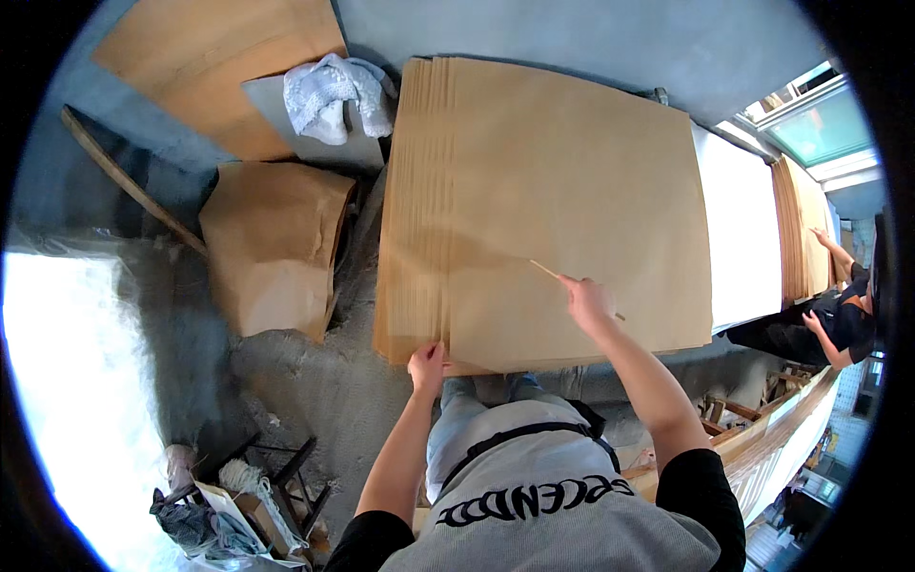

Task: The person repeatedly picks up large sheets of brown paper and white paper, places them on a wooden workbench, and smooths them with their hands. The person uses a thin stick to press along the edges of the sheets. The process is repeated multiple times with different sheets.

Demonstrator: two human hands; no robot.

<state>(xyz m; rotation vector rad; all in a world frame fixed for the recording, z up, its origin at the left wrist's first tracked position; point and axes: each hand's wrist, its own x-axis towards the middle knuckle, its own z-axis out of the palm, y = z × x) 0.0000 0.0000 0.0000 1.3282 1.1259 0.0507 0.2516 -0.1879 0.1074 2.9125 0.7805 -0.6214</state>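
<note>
A broad stack of brown paper sheets (572, 181) lies in front of me, its left edges fanned out in narrow steps. At the near left corner of the stack, my left hand (427, 368) is closed, fingers pinching the edge of the sheets. How many sheets are between those fingers cannot be seen. My right hand (588, 303) is wrapped round a thin wooden stick (544, 269), held over the near right part of the top sheet. The stick's tip points to the far left, and its other end shows behind the hand.
White sheets (739, 229) adjoin the stack on the right, with another brown stack (805, 229) beyond, where another person (839, 310) works. Left are a folded brown sheet pile (272, 243), a curved wooden pole (129, 181) and a whitish cloth (334, 95). A cluttered stool (286, 477) stands near left.
</note>
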